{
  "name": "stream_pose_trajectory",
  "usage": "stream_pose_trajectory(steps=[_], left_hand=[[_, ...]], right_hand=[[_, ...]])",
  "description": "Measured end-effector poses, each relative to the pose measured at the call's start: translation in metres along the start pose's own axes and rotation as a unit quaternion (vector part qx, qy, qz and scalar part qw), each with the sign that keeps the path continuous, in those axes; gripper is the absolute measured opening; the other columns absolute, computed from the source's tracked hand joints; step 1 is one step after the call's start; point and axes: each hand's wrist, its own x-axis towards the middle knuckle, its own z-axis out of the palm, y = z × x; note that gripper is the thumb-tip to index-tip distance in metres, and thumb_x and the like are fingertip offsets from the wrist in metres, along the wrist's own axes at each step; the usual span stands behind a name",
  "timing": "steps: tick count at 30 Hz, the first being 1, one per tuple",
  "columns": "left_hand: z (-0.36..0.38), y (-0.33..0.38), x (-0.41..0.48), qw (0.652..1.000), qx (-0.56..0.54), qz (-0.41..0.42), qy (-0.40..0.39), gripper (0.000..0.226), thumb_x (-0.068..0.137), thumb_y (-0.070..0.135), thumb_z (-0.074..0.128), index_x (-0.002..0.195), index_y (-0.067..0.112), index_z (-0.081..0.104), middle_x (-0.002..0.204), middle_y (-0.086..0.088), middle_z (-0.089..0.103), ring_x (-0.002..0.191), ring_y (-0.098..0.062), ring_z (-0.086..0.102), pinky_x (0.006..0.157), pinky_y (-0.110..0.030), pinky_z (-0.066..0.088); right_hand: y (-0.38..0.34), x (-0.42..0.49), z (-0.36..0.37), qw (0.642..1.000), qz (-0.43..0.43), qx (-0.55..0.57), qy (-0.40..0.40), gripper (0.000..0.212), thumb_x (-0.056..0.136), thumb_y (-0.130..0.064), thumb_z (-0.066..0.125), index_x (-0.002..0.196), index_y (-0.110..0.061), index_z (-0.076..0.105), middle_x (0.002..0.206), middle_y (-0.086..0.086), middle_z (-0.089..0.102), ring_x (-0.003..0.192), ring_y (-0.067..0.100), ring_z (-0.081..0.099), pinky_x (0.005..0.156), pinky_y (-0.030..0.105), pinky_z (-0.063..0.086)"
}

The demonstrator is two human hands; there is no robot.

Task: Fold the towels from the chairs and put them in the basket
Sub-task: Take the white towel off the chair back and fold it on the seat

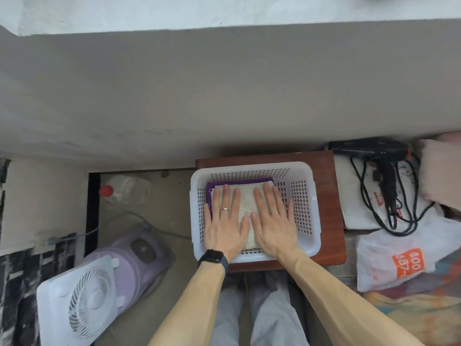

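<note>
A plain grey wall (pixel 224 91) fills the upper half of the frame, with a paler band (pixel 174 11) along the top edge. Bare, dusty concrete floor (pixel 172 208) shows left of centre. A small reddish-brown wooden desk (pixel 326 196) stands right of centre, against the wall. A white box fan (pixel 84 298) lies at lower left. The light is soft and even.

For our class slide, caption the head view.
Left hand and right hand press a beige towel onto a purple towel in the basket.
</note>
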Motion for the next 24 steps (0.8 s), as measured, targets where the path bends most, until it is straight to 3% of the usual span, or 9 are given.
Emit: stream_pose_trajectory(steps=[2, 5, 8, 13, 19, 24], left_hand=[[0.003, -0.003, 0.006, 1.000, 0.002, 0.001, -0.005, 0.071, 0.099, 0.053, 0.024, 0.158, 0.025, -0.006, 0.167, -0.002, -0.005, 0.152, -0.024, -0.013, 0.123, -0.052, 0.009], [0.006, -0.008, 0.012, 1.000, -0.010, 0.002, -0.022, 0.073, 0.099, 0.055, 0.027, 0.158, 0.025, -0.003, 0.167, -0.001, -0.006, 0.152, -0.024, -0.014, 0.122, -0.053, 0.012], [0.007, -0.008, 0.017, 1.000, -0.014, -0.003, -0.025, 0.074, 0.098, 0.055, 0.030, 0.158, 0.026, 0.000, 0.167, -0.001, -0.002, 0.153, -0.023, -0.011, 0.122, -0.055, 0.013], [0.015, -0.012, 0.023, 1.000, -0.016, 0.007, -0.004, 0.074, 0.095, 0.053, 0.036, 0.158, 0.025, 0.010, 0.166, -0.001, 0.005, 0.154, -0.023, -0.002, 0.121, -0.053, 0.010], [0.020, -0.013, 0.025, 1.000, -0.014, 0.015, 0.002, 0.074, 0.095, 0.052, 0.037, 0.158, 0.026, 0.008, 0.166, -0.002, 0.009, 0.154, -0.023, 0.000, 0.120, -0.054, 0.010], [0.002, -0.006, 0.024, 0.999, -0.003, 0.001, -0.045, 0.070, 0.099, 0.055, 0.021, 0.156, 0.029, -0.009, 0.165, 0.002, -0.009, 0.152, -0.020, -0.015, 0.123, -0.051, 0.003]], right_hand=[[0.001, 0.006, 0.005, 1.000, 0.010, 0.018, -0.017, 0.066, 0.105, -0.050, 0.026, 0.159, -0.032, -0.007, 0.167, -0.006, -0.017, 0.155, 0.023, -0.006, 0.124, 0.054, 0.007], [0.003, 0.012, 0.010, 0.998, 0.007, 0.049, -0.032, 0.067, 0.104, -0.052, 0.026, 0.159, -0.034, -0.007, 0.166, -0.008, -0.018, 0.154, 0.028, 0.011, 0.121, 0.052, 0.022], [0.004, 0.016, 0.015, 0.997, 0.006, 0.064, -0.037, 0.065, 0.104, -0.051, 0.023, 0.159, -0.033, -0.006, 0.166, -0.008, -0.018, 0.155, 0.027, 0.009, 0.121, 0.051, 0.022], [0.002, 0.020, 0.020, 0.997, 0.038, 0.052, -0.039, 0.064, 0.101, -0.055, 0.018, 0.158, -0.038, -0.007, 0.165, -0.013, -0.020, 0.148, 0.038, 0.023, 0.120, 0.054, 0.024], [-0.003, 0.021, 0.019, 0.996, 0.060, 0.045, -0.050, 0.064, 0.102, -0.056, 0.019, 0.155, -0.043, -0.014, 0.163, -0.016, -0.024, 0.149, 0.038, 0.019, 0.121, 0.053, 0.021], [-0.011, 0.020, 0.000, 0.993, 0.069, 0.027, -0.096, 0.063, 0.102, -0.058, 0.013, 0.150, -0.045, -0.026, 0.159, -0.018, -0.034, 0.152, 0.032, 0.011, 0.123, 0.052, 0.015]])
